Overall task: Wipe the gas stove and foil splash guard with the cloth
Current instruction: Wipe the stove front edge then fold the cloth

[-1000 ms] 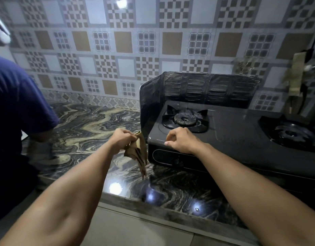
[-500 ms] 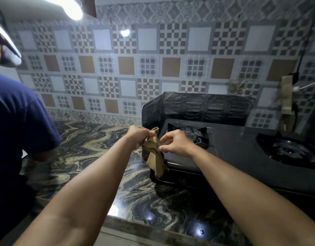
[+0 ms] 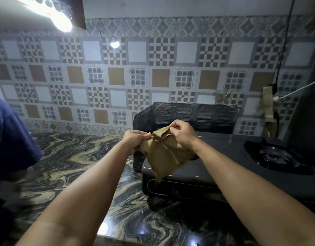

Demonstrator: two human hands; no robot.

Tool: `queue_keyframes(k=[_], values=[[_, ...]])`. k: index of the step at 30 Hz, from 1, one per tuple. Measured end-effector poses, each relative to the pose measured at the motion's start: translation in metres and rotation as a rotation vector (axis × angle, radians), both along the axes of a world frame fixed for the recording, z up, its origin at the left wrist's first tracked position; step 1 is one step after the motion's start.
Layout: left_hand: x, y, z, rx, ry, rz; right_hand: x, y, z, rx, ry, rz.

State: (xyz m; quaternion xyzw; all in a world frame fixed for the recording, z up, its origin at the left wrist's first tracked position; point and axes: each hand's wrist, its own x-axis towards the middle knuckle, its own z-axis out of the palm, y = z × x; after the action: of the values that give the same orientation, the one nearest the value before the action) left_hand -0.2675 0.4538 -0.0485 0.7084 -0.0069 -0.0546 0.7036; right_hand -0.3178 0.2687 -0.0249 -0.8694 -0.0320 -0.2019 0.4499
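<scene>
Up in front of the chest, above the front left corner of the gas stove (image 3: 215, 167), both hands had the cloth (image 3: 163, 155) spread out between them. The left hand (image 3: 135, 141) was curled tight around the cloth's left edge, and the right hand (image 3: 183, 134) was pinching the top edge with its fingers bent over the fabric, so neither one was loose. The cloth was a tan, kinda ragged thing, hanging down from the two grips with its bottom corner dangling over the stove's front edge, can't tell if it actually touched. Just behind the right hand stood the foil splash guard (image 3: 206, 114), dark and crinkly, wrapping the back and left side of the stove. Off to the right of the right hand was the right burner (image 3: 275, 158); the left one was hidden behind the cloth. Below both hands, the marbled desk (image 3: 73, 157) carried the stove. Far left of the left hand you could see another person's blue sleeve (image 3: 13, 139). Behind everything was a patterned tile wall (image 3: 117, 77).
</scene>
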Motion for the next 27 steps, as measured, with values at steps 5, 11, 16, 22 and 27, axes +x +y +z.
queue_keyframes(k=[5,11,16,22,27], values=[[0.01,-0.01,0.001,0.405,-0.185,0.175,0.003,-0.014,0.037,-0.046,-0.025,-0.021],[0.004,-0.035,0.024,0.218,-0.263,0.043,0.007,-0.025,0.061,-0.1,-0.007,-0.111],[-0.009,-0.055,0.033,0.312,-0.28,-0.35,0.003,-0.036,0.074,-0.061,-0.003,-0.128],[0.007,-0.086,0.023,0.427,-0.443,-0.272,-0.006,-0.063,0.089,-0.025,0.0,-0.123],[0.014,-0.121,0.034,0.387,-0.497,-0.276,-0.013,-0.102,0.099,-0.028,0.04,-0.144]])
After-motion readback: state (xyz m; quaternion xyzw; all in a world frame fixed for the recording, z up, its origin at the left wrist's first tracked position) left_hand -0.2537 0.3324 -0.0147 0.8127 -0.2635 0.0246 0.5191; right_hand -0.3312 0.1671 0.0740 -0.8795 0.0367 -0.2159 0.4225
